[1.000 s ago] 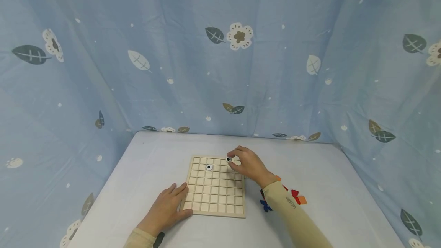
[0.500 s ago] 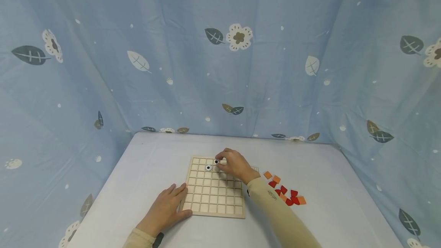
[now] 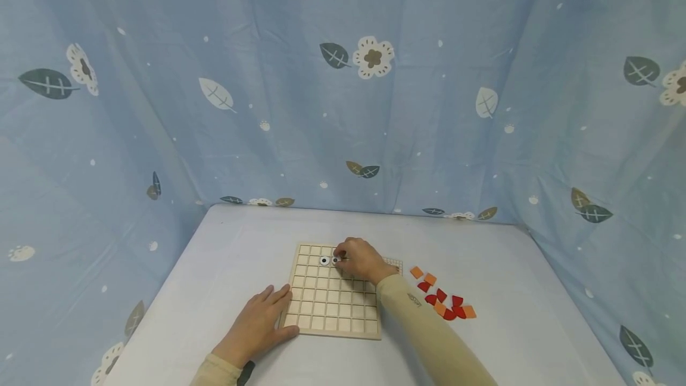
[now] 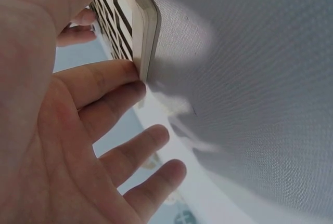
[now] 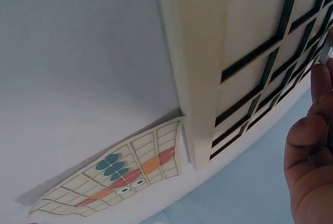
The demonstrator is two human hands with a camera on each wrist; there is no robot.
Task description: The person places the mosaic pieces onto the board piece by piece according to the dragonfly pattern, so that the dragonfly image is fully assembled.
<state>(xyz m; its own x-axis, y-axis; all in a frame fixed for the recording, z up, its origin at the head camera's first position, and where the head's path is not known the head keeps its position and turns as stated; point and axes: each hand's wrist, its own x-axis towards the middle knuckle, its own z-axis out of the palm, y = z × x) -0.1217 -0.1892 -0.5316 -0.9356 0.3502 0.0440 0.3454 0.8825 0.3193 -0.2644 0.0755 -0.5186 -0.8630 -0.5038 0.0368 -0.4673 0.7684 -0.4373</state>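
Note:
A light wooden grid board (image 3: 332, 334) lies on the white table in the head view. One white eye tile (image 3: 324, 261) with a black dot sits in a cell near its far edge. Just right of it, the right hand (image 3: 360, 258) pinches a second eye tile (image 3: 336, 261) at the neighbouring cell; whether it is fully seated cannot be seen. The left hand (image 3: 259, 323) rests at the board's left edge, thumb by the near corner. In the left wrist view, two extended fingers (image 4: 106, 81) touch the board's side, the others spread apart.
Right of the board lie several loose orange tiles (image 3: 416, 273) and red tiles (image 3: 457, 301). A gridded pattern card (image 5: 130, 172) with eyes, red, orange and teal shapes lies beside the board, partly behind the right hand in the head view. A patterned blue curtain (image 3: 289, 136) hangs behind the table.
The right hand has moved left across the board with its eye tile, then down beside the first one. Blue pieces seen earlier are now out of sight. The left hand stays put.

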